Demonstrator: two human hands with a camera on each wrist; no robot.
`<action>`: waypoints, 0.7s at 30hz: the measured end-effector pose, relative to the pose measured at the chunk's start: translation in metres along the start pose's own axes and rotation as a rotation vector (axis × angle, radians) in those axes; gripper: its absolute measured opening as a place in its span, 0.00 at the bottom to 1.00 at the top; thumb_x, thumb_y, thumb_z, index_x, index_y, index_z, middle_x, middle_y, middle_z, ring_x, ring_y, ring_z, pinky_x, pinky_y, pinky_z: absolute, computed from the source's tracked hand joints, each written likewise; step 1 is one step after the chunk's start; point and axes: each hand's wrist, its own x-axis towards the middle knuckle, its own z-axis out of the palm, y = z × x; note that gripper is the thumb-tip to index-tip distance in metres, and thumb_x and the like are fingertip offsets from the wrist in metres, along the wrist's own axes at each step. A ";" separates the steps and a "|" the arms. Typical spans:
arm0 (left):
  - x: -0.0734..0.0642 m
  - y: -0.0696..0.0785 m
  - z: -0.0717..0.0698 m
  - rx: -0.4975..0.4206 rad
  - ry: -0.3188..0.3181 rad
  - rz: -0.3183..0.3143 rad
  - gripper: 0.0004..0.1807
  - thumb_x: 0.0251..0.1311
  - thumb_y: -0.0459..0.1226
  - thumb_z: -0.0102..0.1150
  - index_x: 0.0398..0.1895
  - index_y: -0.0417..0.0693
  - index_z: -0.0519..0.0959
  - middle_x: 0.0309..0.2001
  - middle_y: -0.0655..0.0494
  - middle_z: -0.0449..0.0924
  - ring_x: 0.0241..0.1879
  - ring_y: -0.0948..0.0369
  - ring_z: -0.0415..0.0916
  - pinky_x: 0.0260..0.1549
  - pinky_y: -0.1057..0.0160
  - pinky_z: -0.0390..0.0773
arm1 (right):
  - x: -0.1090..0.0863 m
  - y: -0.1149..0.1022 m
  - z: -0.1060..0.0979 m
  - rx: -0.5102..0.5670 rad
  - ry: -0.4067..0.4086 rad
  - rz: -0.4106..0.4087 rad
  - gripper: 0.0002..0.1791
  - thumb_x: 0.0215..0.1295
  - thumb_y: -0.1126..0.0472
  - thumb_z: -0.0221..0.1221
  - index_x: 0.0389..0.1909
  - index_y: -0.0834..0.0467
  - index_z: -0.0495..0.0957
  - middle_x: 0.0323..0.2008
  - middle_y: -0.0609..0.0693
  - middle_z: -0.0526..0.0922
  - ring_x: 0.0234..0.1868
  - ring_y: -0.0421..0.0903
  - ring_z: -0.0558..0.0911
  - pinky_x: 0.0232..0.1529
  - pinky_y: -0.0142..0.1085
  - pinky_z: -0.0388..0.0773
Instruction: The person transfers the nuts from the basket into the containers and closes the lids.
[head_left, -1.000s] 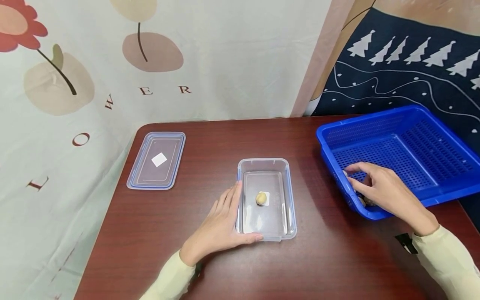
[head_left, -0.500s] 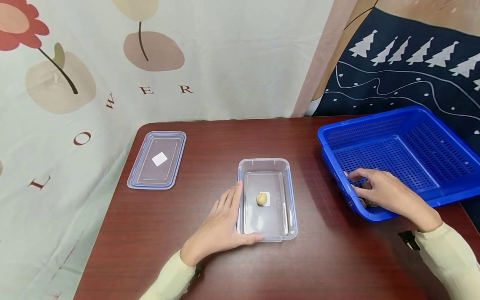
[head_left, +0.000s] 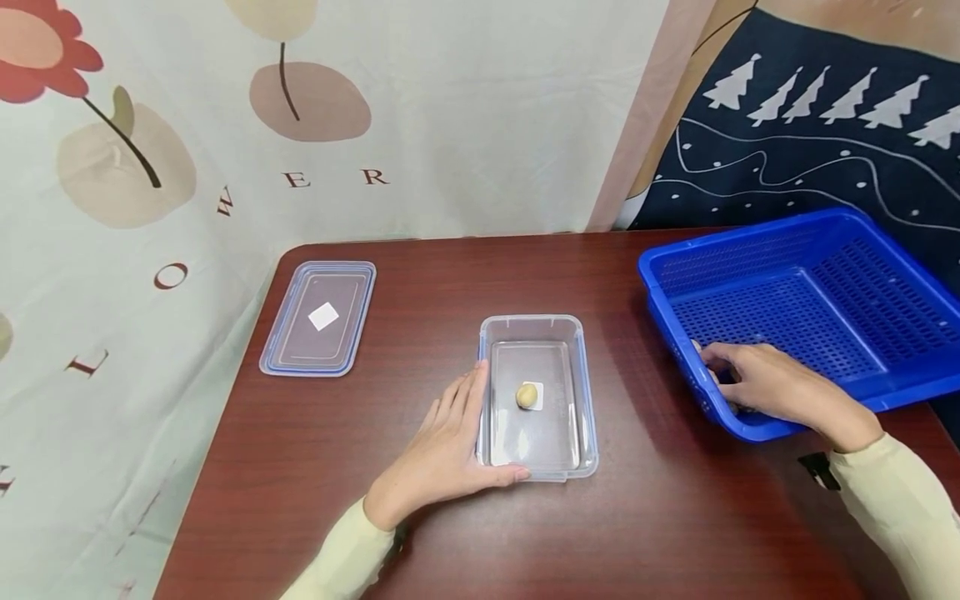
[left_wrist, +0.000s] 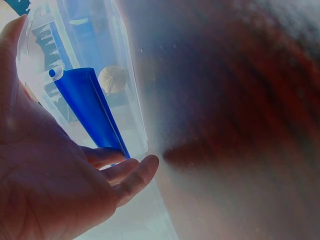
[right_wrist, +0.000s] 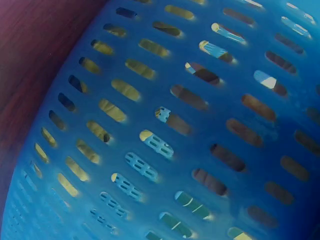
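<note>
My left hand (head_left: 442, 450) rests against the left side of a clear plastic food container (head_left: 589, 417), fingers nearly straight along its wall, thumb on the near edge. Inside the container lies one pale, round walnut (head_left: 527, 395), beside a white square label. The left wrist view also shows the walnut (left_wrist: 113, 79) through the wall, with a blue side clip (left_wrist: 90, 102) hanging down. My right hand (head_left: 780, 383) reaches into the blue basket (head_left: 787, 304) at its near-left corner, over several small roundish things. Its fingertips are hidden there. Slots in the basket wall (right_wrist: 165, 95) show yellowish and brown shapes.
A clear lid (head_left: 300, 333) with a blue seal and white label lies flat at the table's back left. The dark reddish wooden table (head_left: 420, 308) meets a printed cloth (head_left: 480, 125) at its back edge. The basket stands at the right end.
My right hand has moved down deeper into the basket's corner, with the thumb and index finger closer together. The left hand, container and walnut have stayed in place; the view has shifted slightly.
</note>
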 end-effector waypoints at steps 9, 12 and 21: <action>0.000 0.000 -0.002 0.010 -0.005 0.012 0.80 0.52 0.73 0.74 0.90 0.42 0.36 0.86 0.40 0.50 0.82 0.46 0.52 0.77 0.39 0.57 | -0.001 -0.004 0.000 -0.022 0.057 0.023 0.20 0.70 0.63 0.70 0.59 0.66 0.82 0.28 0.43 0.79 0.27 0.42 0.77 0.29 0.38 0.71; 0.001 0.000 -0.002 0.008 -0.001 0.008 0.80 0.51 0.72 0.75 0.91 0.43 0.36 0.85 0.39 0.53 0.82 0.46 0.53 0.76 0.39 0.58 | -0.003 -0.005 0.000 0.008 0.085 0.047 0.23 0.71 0.63 0.69 0.63 0.67 0.81 0.29 0.46 0.81 0.28 0.43 0.79 0.27 0.38 0.73; 0.002 -0.001 0.001 -0.002 0.009 0.011 0.80 0.52 0.72 0.75 0.91 0.43 0.35 0.85 0.39 0.52 0.83 0.47 0.52 0.77 0.40 0.57 | -0.012 -0.007 0.000 0.006 0.296 0.013 0.21 0.67 0.63 0.73 0.59 0.62 0.83 0.35 0.51 0.86 0.33 0.48 0.83 0.25 0.36 0.74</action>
